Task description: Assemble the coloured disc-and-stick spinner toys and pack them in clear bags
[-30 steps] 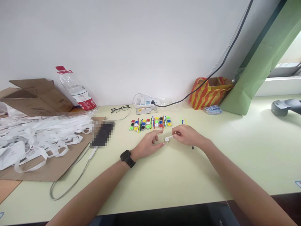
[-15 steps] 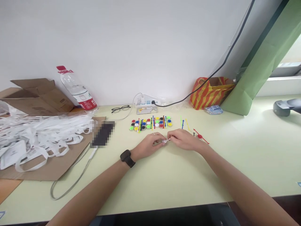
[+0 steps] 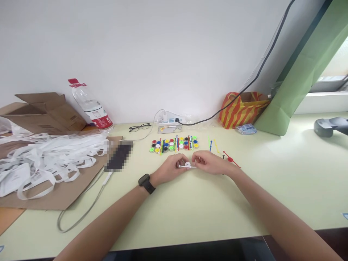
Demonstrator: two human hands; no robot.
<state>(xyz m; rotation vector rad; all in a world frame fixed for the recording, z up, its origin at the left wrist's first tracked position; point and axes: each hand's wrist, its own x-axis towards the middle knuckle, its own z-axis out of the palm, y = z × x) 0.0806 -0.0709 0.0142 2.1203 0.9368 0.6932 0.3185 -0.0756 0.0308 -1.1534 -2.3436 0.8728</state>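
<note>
A white arrow spinner (image 3: 187,164), a small round disc with a long thin pointer across it, lies level between my hands. My left hand (image 3: 172,167) pinches the disc from the left between thumb and fingers. From the right, my right hand (image 3: 208,161) has curled fingers and its thumb at the pointer's right end, which they partly cover. Just behind the hands are rows of coloured discs (image 3: 172,148) with thin arrow pointers (image 3: 177,142) lying among them. To the right of my right hand lies a red arrow spinner (image 3: 230,159), its pointer slanting.
Loose blue (image 3: 210,145) and yellow pointers (image 3: 216,146) lie behind my right hand. At the back are eyeglasses (image 3: 140,127), a power strip (image 3: 171,120) and a striped bag (image 3: 239,112). On the left are a phone (image 3: 119,156), white straps (image 3: 59,156) and a bottle (image 3: 95,110).
The spinner has turned so its pointer now lies across, left to right. My right hand has shifted slightly down. Another person's hand now shows at the far left over the straps.
</note>
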